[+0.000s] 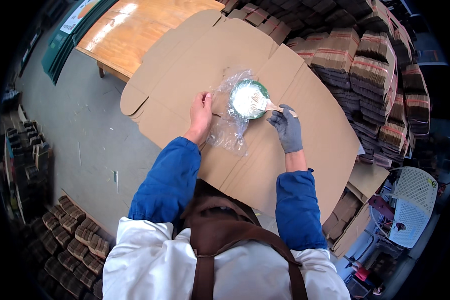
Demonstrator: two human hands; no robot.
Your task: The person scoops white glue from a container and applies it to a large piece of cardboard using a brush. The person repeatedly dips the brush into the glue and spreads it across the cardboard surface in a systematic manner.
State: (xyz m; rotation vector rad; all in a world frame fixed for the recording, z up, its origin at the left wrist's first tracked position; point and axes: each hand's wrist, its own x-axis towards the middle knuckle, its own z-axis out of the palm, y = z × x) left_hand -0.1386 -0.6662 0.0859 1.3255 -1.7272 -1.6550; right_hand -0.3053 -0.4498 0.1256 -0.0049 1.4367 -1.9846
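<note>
A round green container point(264, 89) with bright white contents stands on a large flat cardboard sheet point(185, 65). Crumpled clear plastic film point(229, 135) lies under and around its left side. My right hand point(288, 131), in a grey glove, grips the wooden handle of a flat paintbrush point(272, 106), whose bristles rest over the white contents. My bare left hand point(201, 114) is closed at the left edge of the film, with its fingertips pinched there; whether film is between them is hard to make out.
Bundled stacks of cardboard point(367, 70) rise at the right and far right. A wooden table point(135, 30) is at the far left, beside dark green folded panels point(67, 45). More cardboard bundles point(80, 235) sit on the floor at the lower left. A white perforated chair point(414, 200) stands at right.
</note>
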